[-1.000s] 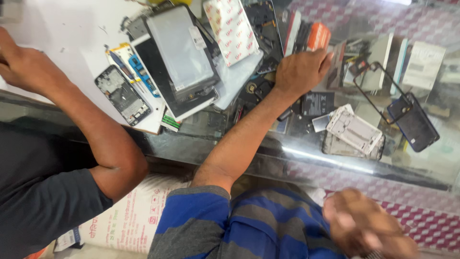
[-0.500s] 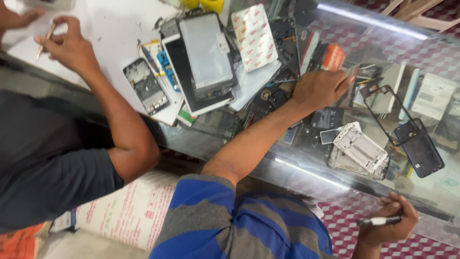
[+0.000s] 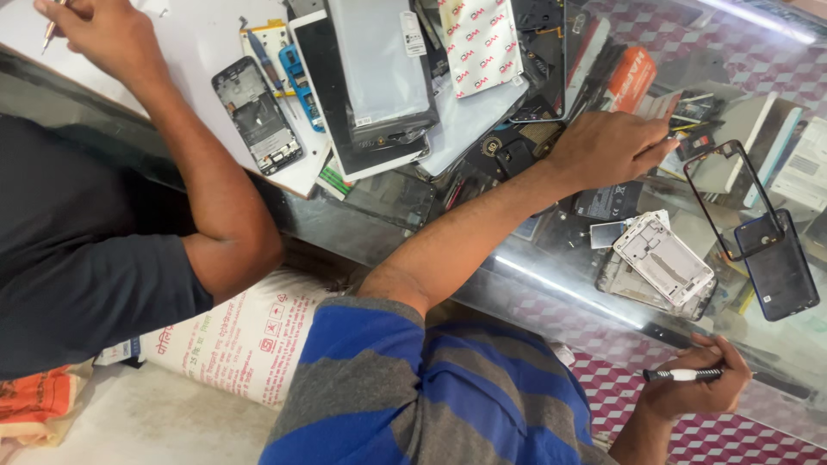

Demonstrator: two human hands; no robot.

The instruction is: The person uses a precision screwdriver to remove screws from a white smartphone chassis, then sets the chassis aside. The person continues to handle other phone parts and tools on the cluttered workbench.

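Observation:
My left hand (image 3: 603, 151) lies flat on the glass counter (image 3: 551, 275), fingers stretched toward small dark parts (image 3: 693, 112) beside an orange box (image 3: 631, 76). It grips nothing. My right hand (image 3: 699, 389) is low at the counter's near edge, closed around a black and white pen-like tool (image 3: 682, 375). A white phone frame (image 3: 662, 258) lies on the glass between my hands. My sleeve is striped blue and grey.
A co-worker in a dark shirt reaches across at the left; that person's hand (image 3: 102, 33) holds a thin tool over a white sheet. Also on the counter: an opened phone (image 3: 257, 116), a large screen panel (image 3: 379, 73), a black frame (image 3: 732, 194), a blue back cover (image 3: 780, 263).
My right hand has come into view holding the pen-like tool. My left hand stays on the glass near the orange box. The co-worker's hand has shifted toward the far left corner.

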